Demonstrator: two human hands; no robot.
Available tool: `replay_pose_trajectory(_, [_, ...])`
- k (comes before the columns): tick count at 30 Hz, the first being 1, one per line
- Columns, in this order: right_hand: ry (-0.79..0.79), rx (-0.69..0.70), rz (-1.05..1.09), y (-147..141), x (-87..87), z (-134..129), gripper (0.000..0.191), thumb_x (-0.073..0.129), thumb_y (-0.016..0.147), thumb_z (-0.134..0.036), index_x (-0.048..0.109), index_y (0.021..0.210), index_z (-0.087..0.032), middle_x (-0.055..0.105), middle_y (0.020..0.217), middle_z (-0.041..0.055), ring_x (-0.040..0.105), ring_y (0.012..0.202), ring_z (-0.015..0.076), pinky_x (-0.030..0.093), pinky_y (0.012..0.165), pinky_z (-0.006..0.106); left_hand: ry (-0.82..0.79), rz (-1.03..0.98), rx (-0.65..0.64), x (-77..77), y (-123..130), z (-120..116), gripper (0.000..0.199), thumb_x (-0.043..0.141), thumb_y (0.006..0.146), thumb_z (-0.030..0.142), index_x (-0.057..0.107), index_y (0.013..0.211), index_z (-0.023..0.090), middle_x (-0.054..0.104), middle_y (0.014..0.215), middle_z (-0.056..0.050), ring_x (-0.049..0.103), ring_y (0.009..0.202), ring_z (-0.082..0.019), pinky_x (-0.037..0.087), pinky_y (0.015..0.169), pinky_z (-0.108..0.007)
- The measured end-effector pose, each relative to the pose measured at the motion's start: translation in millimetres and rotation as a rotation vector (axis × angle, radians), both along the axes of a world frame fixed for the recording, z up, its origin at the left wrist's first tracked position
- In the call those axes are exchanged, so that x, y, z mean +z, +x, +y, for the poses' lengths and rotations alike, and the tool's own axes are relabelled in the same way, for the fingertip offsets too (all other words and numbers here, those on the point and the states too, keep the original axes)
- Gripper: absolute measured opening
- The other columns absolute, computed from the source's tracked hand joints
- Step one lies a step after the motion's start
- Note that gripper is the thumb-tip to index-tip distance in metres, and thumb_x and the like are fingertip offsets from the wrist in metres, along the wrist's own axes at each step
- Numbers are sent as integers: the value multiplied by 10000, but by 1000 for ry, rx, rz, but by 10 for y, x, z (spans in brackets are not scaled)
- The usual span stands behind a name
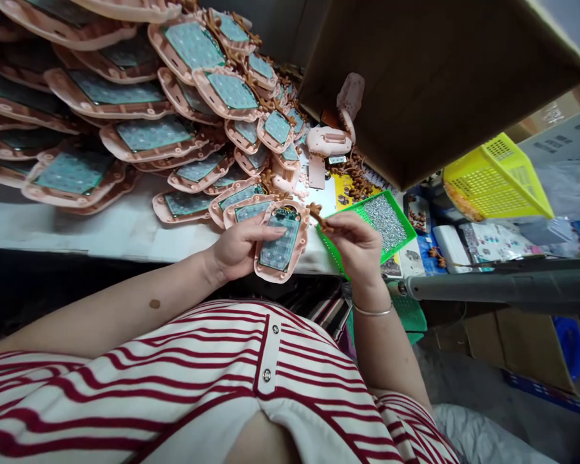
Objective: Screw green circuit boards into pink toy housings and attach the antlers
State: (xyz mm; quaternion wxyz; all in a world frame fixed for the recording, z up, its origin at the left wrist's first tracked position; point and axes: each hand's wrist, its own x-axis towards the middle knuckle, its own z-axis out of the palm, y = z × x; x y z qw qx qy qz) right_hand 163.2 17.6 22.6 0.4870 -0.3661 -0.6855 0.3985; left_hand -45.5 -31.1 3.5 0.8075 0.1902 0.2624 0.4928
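Note:
My left hand [241, 248] is closed around a pink plastic housing half [297, 252] with a green circuit board [276, 248] inside it, thumb lying on the board. Some dark wires show at the housing's top end. Just right of it, my right hand [355, 241] pinches a small brown antler-shaped piece [316, 211], held close to the housing's upper right edge. Behind the right hand lies a green tray [408, 227] with many small silvery metal parts [385, 220], likely screws.
Stacked pink housings with boards [140, 135] fill the table's left. Brown pieces [360, 188] lie in a pile before a large cardboard box [396, 84]. A yellow basket [500, 177] stands at right, with a grey pole [502, 290] nearer me.

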Motion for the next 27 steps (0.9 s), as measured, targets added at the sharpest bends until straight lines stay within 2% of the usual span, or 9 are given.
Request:
replay_pose_trajectory(2, [-31,86,-62,-12,-47,-135,146,815,750,-216,789,852,-317,745,844,-16,683,817,121,569,790,295,13,12,25,20,-4,-3,327,731,716,156,673,1033,99,747,884,-98,720,759,-211,589,755,-335])
replay_pose_trajectory(3, [-99,113,-55,-14,-69,-192,146,816,752,-229,791,868,-314,750,855,-11,687,820,124,574,794,299,20,24,37,26,0,-8,332,735,718,147,668,1040,102,748,880,-93,720,756,-205,588,749,-323])
replay_pose_trajectory(6, [-422,160,116,-25,-139,-314,267,847,720,-329,778,977,-308,759,927,-4,704,826,132,594,791,307,55,65,47,38,19,-34,337,745,735,145,661,1059,104,752,878,-85,717,757,-191,587,750,-303])
replay_pose_trajectory(8, [-562,139,223,-46,-184,-353,281,845,715,-382,762,968,-290,748,885,-16,697,755,118,593,743,287,79,82,49,47,28,-57,340,750,737,156,658,1060,107,751,869,-81,715,749,-189,589,746,-307])
replay_pose_trajectory(11, [-504,-35,316,-81,-212,-346,226,850,710,-344,716,875,-268,680,768,-56,640,640,80,559,654,237,72,128,29,59,29,-90,357,756,717,173,654,1054,112,751,860,-80,717,736,-200,589,709,-311])
replay_pose_trajectory(14, [-424,-155,401,-83,-165,-305,293,868,679,-287,690,910,-284,646,774,-72,613,639,70,546,637,227,35,194,-26,55,22,-116,401,779,668,174,657,1045,112,751,840,-78,714,714,-211,583,663,-313])
replay_pose_trajectory(21, [-471,-51,339,-92,-74,-355,233,875,673,-282,749,867,-262,698,783,-48,617,679,71,538,684,231,72,285,-184,25,40,-137,427,792,653,187,664,1052,109,745,802,-63,673,679,-172,528,617,-252])
replay_pose_trajectory(27, [-494,-51,255,-76,-97,-377,247,891,655,-298,758,859,-257,699,787,-39,615,711,85,545,742,253,84,313,-197,30,59,-134,475,784,656,188,635,1101,113,748,819,-54,675,696,-174,525,632,-254])
